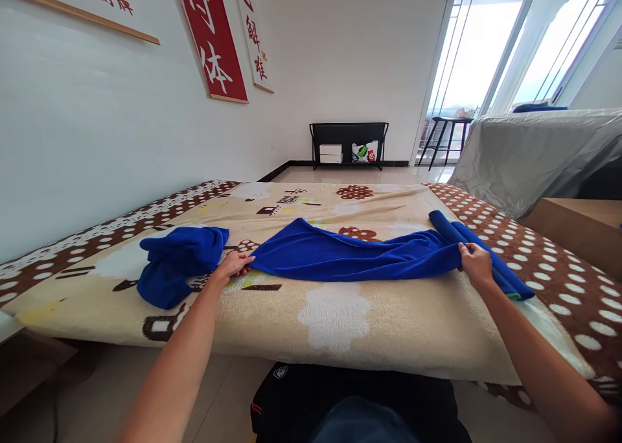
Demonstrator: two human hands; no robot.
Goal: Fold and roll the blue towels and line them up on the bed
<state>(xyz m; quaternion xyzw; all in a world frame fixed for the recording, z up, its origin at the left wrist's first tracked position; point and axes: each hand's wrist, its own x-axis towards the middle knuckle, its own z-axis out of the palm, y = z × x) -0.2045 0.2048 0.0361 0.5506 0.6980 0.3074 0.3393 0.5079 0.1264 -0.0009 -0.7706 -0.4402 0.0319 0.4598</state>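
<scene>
A blue towel (350,255) stretches sideways over the patterned blanket (335,320), partly creased and with its far edge uneven. My left hand (235,264) pinches its left corner, and my right hand (475,261) pinches its right corner. Left of my left hand lies a crumpled blue cloth (182,258) in a loose heap. Close by my right hand, rolled blue cloths (486,258) lie slantwise, partly hidden behind the hand and the towel's right end.
The blanket has a brown polka-dot border (558,268). Beyond it, a black rack (348,135) holds a white box (331,153) and a bag (364,151). At right are a plastic-covered piece of furniture (525,151), a black stool (444,132) and a cardboard box (573,229).
</scene>
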